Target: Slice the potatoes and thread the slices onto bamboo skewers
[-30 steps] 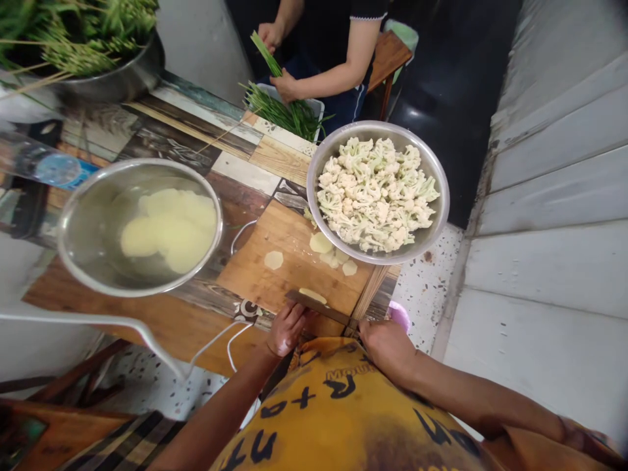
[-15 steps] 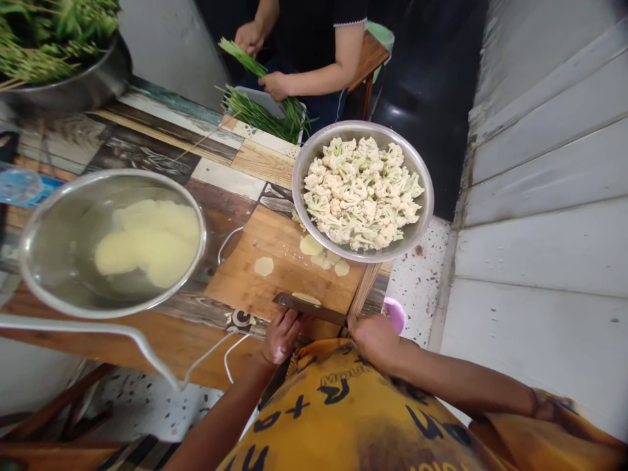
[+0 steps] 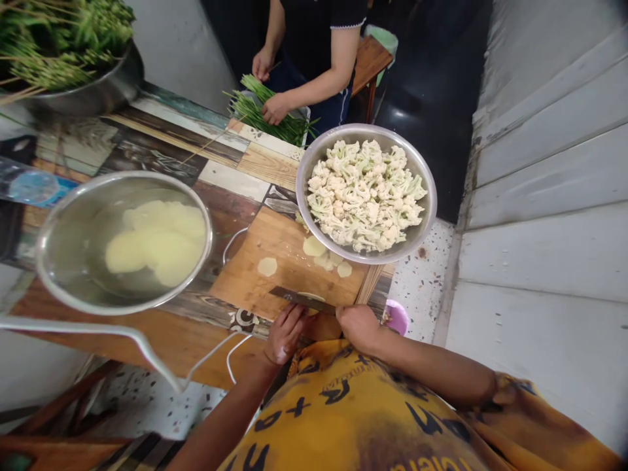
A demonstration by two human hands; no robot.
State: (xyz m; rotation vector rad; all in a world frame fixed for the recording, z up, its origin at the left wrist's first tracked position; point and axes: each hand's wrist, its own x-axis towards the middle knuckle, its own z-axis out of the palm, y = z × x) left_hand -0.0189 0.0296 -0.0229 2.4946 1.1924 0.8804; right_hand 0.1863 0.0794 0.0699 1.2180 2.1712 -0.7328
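My right hand grips the handle of a knife, whose dark blade lies across the near part of a wooden cutting board. My left hand is closed at the near side of the blade, fingers curled on a potato that is mostly hidden by fingers and knife. A pale slice shows just beyond the blade. One potato slice lies alone on the board, and several more slices lie near its far right side.
A steel bowl of cauliflower overlaps the board's far edge. At left stands a steel pot with peeled potatoes in water. A white cable hangs along the table's front. Across the table, a person's hands handle green stems over a tray.
The knife has shifted slightly away from me and left, with my right hand following. The other person's hands have lowered the green stems toward the tray. The camera view has shifted slightly.
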